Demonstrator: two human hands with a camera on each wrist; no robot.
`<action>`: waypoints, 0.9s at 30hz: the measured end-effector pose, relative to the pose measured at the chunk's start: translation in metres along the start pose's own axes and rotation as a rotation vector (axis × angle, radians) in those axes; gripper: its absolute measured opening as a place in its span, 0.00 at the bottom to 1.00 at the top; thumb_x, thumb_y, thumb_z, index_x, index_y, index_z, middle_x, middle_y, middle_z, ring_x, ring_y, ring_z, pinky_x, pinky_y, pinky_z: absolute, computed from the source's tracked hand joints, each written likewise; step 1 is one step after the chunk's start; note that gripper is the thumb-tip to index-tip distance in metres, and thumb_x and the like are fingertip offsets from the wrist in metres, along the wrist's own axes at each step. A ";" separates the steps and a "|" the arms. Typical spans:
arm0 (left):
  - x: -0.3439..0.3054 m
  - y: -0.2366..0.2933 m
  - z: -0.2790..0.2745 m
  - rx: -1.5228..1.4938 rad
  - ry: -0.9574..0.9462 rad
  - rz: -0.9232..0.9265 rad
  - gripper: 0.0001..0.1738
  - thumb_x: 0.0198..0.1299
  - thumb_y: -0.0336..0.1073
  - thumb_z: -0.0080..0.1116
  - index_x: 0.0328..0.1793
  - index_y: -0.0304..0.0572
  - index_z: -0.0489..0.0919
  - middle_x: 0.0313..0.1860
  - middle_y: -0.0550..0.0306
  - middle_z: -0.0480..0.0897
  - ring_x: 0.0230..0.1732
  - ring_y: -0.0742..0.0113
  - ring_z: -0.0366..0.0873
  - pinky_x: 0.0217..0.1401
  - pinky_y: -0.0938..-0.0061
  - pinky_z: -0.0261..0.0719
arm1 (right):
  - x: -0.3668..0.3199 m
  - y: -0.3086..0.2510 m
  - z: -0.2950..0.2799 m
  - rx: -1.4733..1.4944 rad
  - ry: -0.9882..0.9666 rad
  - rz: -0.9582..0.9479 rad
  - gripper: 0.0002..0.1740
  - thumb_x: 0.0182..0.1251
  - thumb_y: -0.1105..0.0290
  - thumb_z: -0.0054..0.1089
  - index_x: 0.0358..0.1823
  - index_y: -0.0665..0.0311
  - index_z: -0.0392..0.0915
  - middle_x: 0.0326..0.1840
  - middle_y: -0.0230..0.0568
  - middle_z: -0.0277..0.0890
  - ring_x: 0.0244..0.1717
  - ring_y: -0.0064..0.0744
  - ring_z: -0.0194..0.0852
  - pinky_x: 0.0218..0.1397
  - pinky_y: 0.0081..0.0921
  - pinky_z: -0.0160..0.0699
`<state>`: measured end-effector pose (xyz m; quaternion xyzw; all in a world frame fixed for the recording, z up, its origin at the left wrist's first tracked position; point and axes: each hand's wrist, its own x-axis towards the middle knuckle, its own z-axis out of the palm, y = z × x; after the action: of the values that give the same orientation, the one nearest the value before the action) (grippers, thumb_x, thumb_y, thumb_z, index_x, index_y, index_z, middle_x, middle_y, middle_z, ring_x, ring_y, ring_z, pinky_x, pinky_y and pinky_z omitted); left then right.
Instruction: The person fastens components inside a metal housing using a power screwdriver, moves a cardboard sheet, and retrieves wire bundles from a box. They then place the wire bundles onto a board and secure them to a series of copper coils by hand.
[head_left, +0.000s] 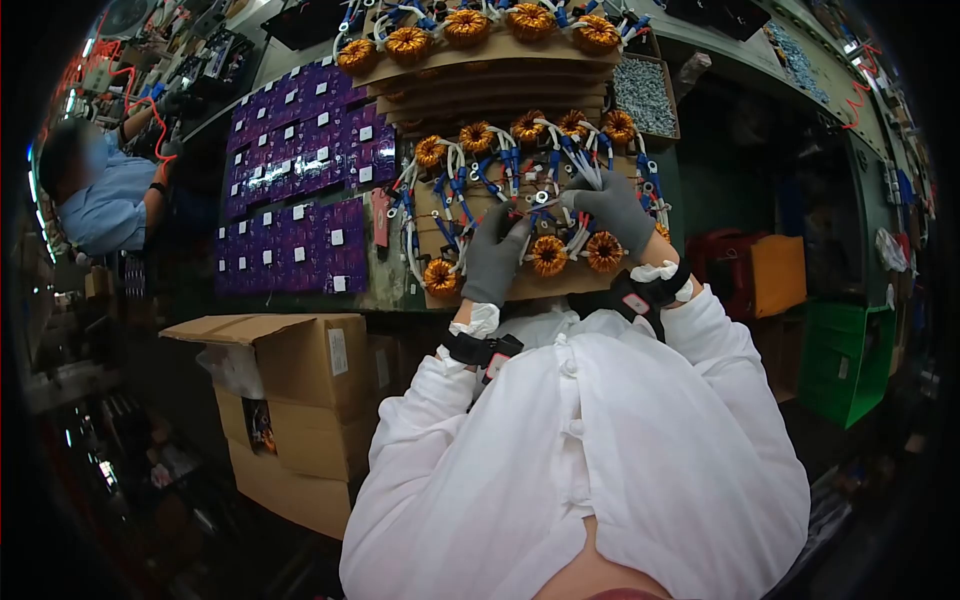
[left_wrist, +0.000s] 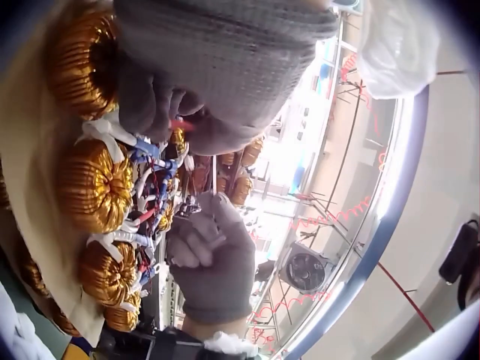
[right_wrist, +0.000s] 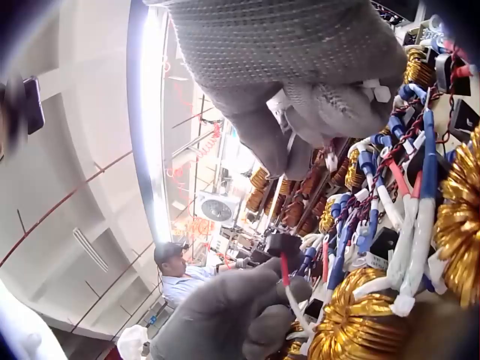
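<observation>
Copper-wound ring coils with white, blue and red leads lie in rows on a cardboard sheet in front of me. Both hands wear grey gloves and work among the leads. My left hand pinches a thin red wire that ends in a small black connector; the left wrist view shows the same wire between its fingertips. My right hand is curled round a bundle of white leads just right of it. More coils sit beside the hands.
Further cardboard sheets with coils are stacked behind. Purple trays lie to the left, with another person beyond them. Open cardboard boxes stand at lower left; an orange box and a green bin are on the right.
</observation>
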<state>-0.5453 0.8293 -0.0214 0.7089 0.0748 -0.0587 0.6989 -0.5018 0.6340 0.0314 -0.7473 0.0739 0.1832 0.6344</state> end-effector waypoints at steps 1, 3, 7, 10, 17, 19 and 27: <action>-0.002 -0.006 0.001 -0.002 0.005 -0.002 0.25 0.56 0.36 0.60 0.59 0.35 0.73 0.39 0.57 0.80 0.29 0.77 0.73 0.29 0.82 0.72 | 0.002 0.002 0.000 -0.022 0.006 -0.015 0.11 0.51 0.67 0.65 0.31 0.69 0.80 0.24 0.34 0.77 0.25 0.20 0.72 0.29 0.20 0.69; -0.005 -0.008 0.004 0.072 0.067 -0.021 0.24 0.58 0.39 0.60 0.58 0.35 0.74 0.39 0.57 0.80 0.32 0.77 0.73 0.34 0.81 0.73 | 0.002 -0.002 0.004 -0.067 -0.010 -0.065 0.11 0.50 0.67 0.64 0.30 0.69 0.80 0.23 0.34 0.77 0.24 0.20 0.71 0.29 0.20 0.69; -0.010 0.001 0.007 0.209 0.116 -0.020 0.22 0.59 0.39 0.60 0.57 0.38 0.75 0.39 0.57 0.81 0.33 0.76 0.75 0.35 0.80 0.74 | -0.003 -0.016 0.010 -0.193 -0.032 -0.135 0.10 0.50 0.67 0.62 0.30 0.68 0.79 0.21 0.34 0.76 0.23 0.20 0.72 0.28 0.20 0.70; -0.013 0.011 0.012 0.295 0.106 -0.069 0.20 0.57 0.38 0.62 0.54 0.37 0.77 0.37 0.55 0.82 0.35 0.70 0.78 0.43 0.75 0.76 | -0.001 -0.014 0.015 -0.214 -0.028 -0.190 0.12 0.50 0.65 0.61 0.30 0.68 0.79 0.21 0.36 0.77 0.24 0.20 0.74 0.30 0.21 0.72; -0.009 -0.014 0.015 0.105 0.074 0.014 0.24 0.57 0.36 0.63 0.59 0.39 0.75 0.41 0.58 0.82 0.36 0.76 0.77 0.40 0.82 0.75 | -0.006 -0.023 0.014 -0.357 -0.031 -0.183 0.15 0.49 0.62 0.62 0.32 0.67 0.79 0.22 0.41 0.79 0.26 0.29 0.78 0.33 0.26 0.76; -0.009 -0.014 0.014 0.071 0.070 0.031 0.23 0.57 0.34 0.63 0.60 0.38 0.75 0.40 0.59 0.81 0.35 0.77 0.76 0.36 0.84 0.75 | -0.008 -0.018 0.015 -0.386 -0.010 -0.213 0.15 0.49 0.61 0.61 0.32 0.67 0.79 0.23 0.42 0.79 0.26 0.32 0.79 0.34 0.27 0.76; -0.001 0.003 0.005 0.093 -0.082 -0.236 0.27 0.55 0.35 0.64 0.61 0.37 0.73 0.43 0.56 0.82 0.35 0.75 0.78 0.35 0.84 0.75 | -0.013 -0.023 0.013 -0.407 0.033 -0.235 0.15 0.49 0.61 0.61 0.31 0.66 0.79 0.23 0.42 0.80 0.26 0.31 0.80 0.33 0.26 0.76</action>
<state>-0.5454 0.8244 -0.0182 0.7238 0.1262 -0.1729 0.6559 -0.5086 0.6496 0.0560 -0.8662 -0.0418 0.1068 0.4864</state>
